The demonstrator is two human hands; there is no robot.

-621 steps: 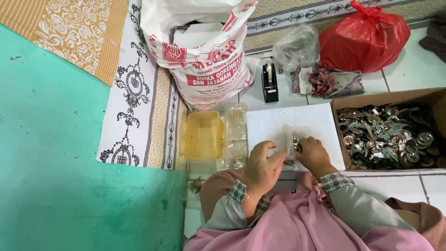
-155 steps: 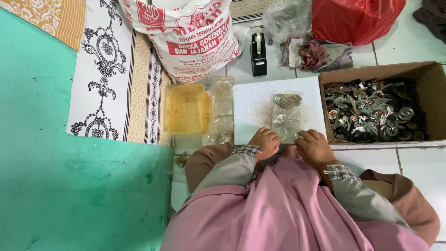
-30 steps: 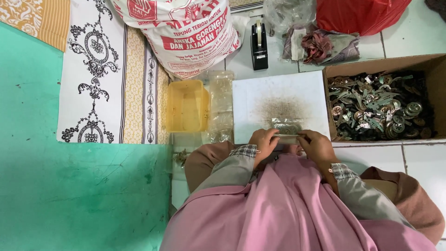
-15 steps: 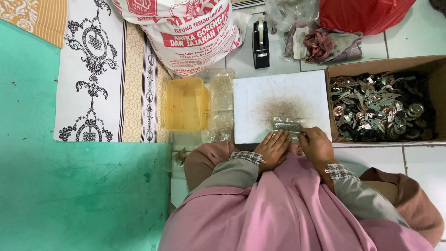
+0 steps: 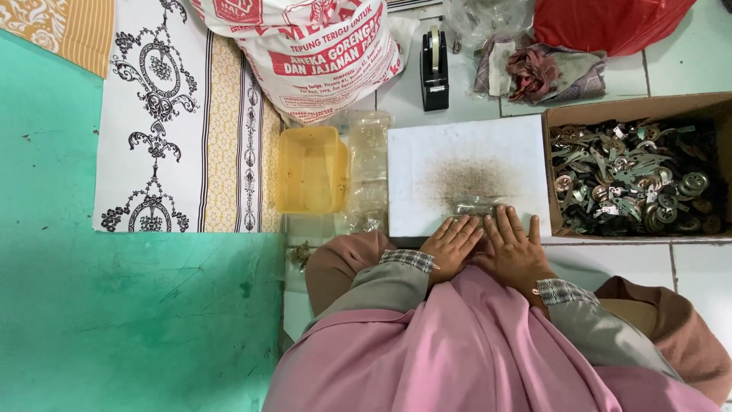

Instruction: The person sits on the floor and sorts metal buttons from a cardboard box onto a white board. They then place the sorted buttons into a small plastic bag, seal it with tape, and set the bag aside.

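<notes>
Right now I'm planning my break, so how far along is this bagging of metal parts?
Done: one small clear bag lies filled on the white board. In hand: the left hand and right hand press it flat. Left: the cardboard box holds many metal parts, and empty bags wait.

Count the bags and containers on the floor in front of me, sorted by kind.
Printed white sack: 1
Red plastic bag: 1
Yellow plastic tub: 1
Cardboard box of metal parts: 1
Total: 4
</notes>
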